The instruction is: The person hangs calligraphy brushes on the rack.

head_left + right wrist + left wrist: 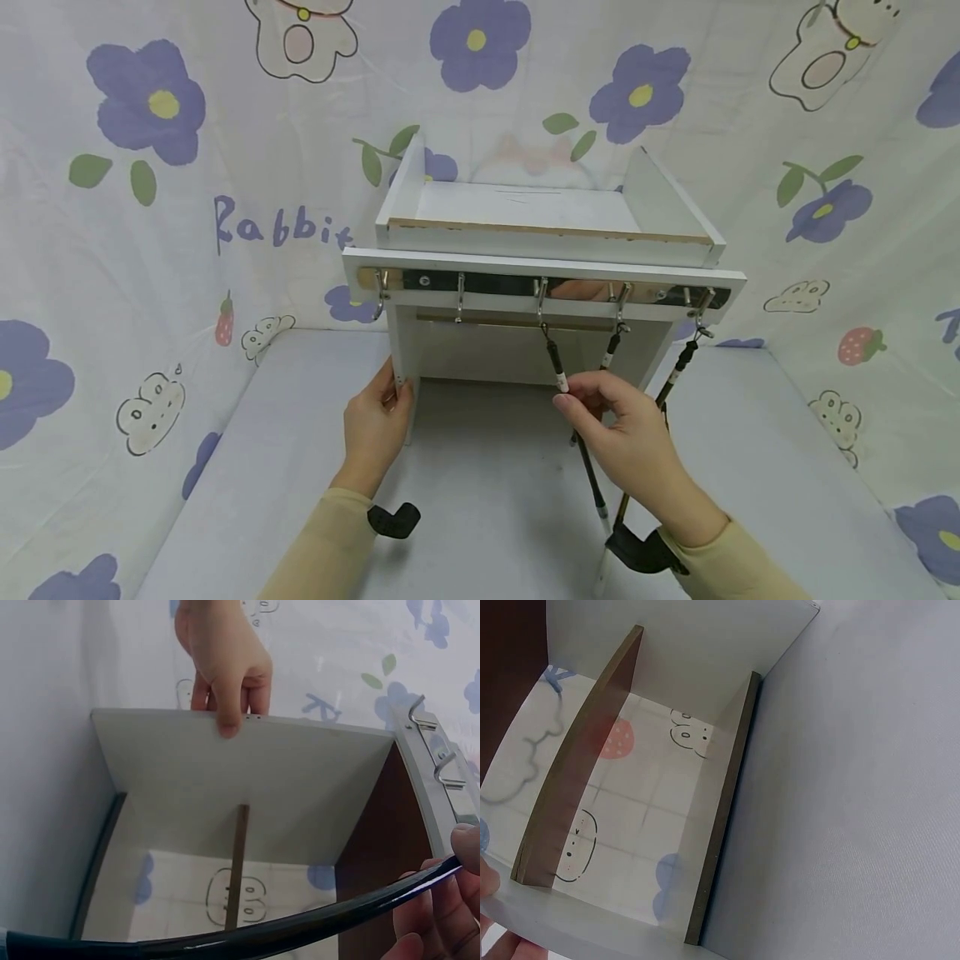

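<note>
A white shelf unit [540, 242] has a front rail [442, 315] with a shiny strip of several metal hooks [461, 298]. My left hand [377, 429] grips the edge of the unit's left side panel [247, 765], thumb on the inner face. With thumb and fingers, my right hand [626, 429] pinches a slender black rod [555, 362] near its white band. That rod hangs by a small loop from the middle hook. Two similar rods, a nearer-middle rod [612, 348] and a far-right rod [681, 367], hang to its right, partly behind my right hand.
Inside the unit, a brown-edged crossbar [577, 754] and a lower board [726, 802] span between the side panels. The unit stands on a pale table [480, 500], backed by a patterned cloth [285, 150]. Two left hooks [380, 293] carry nothing.
</note>
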Demonstrator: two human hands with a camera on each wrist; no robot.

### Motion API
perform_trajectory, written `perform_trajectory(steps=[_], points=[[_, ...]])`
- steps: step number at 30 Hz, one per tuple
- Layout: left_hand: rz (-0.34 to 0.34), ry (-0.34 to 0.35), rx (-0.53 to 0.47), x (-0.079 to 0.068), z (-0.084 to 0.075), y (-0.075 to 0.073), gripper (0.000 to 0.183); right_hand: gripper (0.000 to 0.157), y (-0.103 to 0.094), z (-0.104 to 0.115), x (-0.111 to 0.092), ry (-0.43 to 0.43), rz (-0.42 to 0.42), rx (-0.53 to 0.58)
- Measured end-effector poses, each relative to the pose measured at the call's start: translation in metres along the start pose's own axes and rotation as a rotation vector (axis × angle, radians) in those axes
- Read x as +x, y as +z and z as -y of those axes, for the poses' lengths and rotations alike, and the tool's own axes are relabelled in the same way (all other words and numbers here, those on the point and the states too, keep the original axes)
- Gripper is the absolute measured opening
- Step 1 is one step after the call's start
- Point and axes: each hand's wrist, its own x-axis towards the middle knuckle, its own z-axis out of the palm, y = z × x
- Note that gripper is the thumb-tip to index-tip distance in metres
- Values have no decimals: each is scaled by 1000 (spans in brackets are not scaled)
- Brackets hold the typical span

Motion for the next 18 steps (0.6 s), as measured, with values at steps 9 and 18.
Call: perform_trajectory(steps=[9, 18], points=[[-7, 12, 5, 0, 1, 1, 44, 10, -1, 12, 3, 58, 15, -25], [-7, 5, 9, 0, 2, 1, 45, 10, -7, 36, 6, 70, 7, -23]])
